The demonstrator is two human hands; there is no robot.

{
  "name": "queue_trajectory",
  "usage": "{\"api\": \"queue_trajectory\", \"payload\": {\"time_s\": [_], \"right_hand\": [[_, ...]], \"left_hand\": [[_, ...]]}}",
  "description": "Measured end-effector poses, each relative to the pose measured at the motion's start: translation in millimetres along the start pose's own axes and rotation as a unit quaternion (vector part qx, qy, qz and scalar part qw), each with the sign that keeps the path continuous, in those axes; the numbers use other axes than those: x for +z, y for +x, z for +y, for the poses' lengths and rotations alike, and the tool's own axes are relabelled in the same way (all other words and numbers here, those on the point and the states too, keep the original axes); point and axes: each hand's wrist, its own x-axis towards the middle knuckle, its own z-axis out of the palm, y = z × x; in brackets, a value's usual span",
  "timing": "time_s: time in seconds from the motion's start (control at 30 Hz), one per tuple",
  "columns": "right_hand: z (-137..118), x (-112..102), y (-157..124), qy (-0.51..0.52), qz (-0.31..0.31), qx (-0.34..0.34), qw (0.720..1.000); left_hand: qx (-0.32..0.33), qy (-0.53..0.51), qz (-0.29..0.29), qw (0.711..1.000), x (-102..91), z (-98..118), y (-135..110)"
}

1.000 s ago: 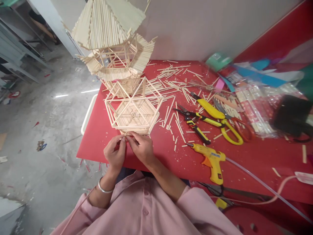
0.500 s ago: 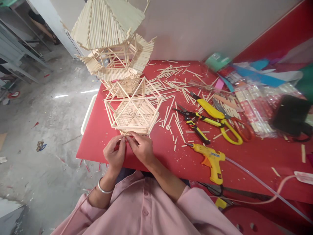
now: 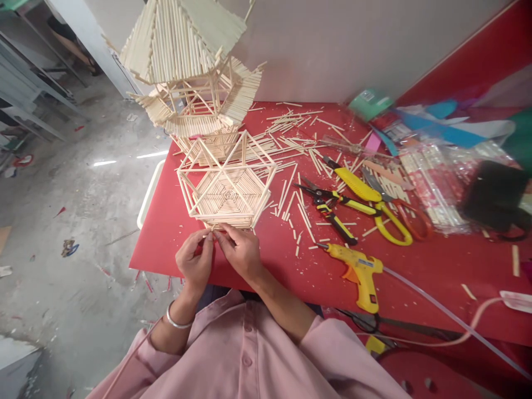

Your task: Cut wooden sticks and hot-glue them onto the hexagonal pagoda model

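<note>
Red desk (image 3: pixel 286 271) strewn with cut sticks (image 3: pixel 295 115) holds a hexagonal stick frame (image 3: pixel 230 194) near its left end, where left hand (image 3: pixel 197 259) and right hand (image 3: pixel 241 254) pinch the near edge, fingertips close, apparently seating a joint that next calls for steady, light pressure.

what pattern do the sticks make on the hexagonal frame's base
Nested hexagons, ring within ring, across the base; it shows best in the head view.

One left hand (image 3: pixel 194 257) and one right hand (image 3: pixel 241 252) made two; there was one hexagonal stick structure (image 3: pixel 230 195), one tiered stick model (image 3: pixel 178 61), one glue gun (image 3: pixel 359 269), one bracelet (image 3: pixel 177 323), one worktop (image 3: pixel 291 271), and loose sticks (image 3: pixel 286 122) too many to count.
</note>
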Motion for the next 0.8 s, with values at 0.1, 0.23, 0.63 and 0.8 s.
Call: {"api": "queue_trajectory", "payload": {"time_s": [0.1,0.23,0.63,0.8], "right_hand": [[-0.3,-0.1,0.1,0.002,0.003,-0.005,1.0],[-1.4,-0.9,0.2,0.004,0.005,-0.006,1.0],[-1.5,-1.0,-0.7,0.032,-0.008,-0.01,0.999],[-0.1,-0.2,-0.8,0.038,-0.003,-0.026,0.999]], "left_hand": [[0.0,0.004,0.002,1.0,0.1,0.0,-0.1],[0.005,-0.001,0.003,1.0,-0.3,0.9,0.3],[0.008,-0.008,0.003,1.0,-0.2,1.5,0.5],[0.009,-0.012,0.002,1.0,-0.4,1.8,0.6]]}}
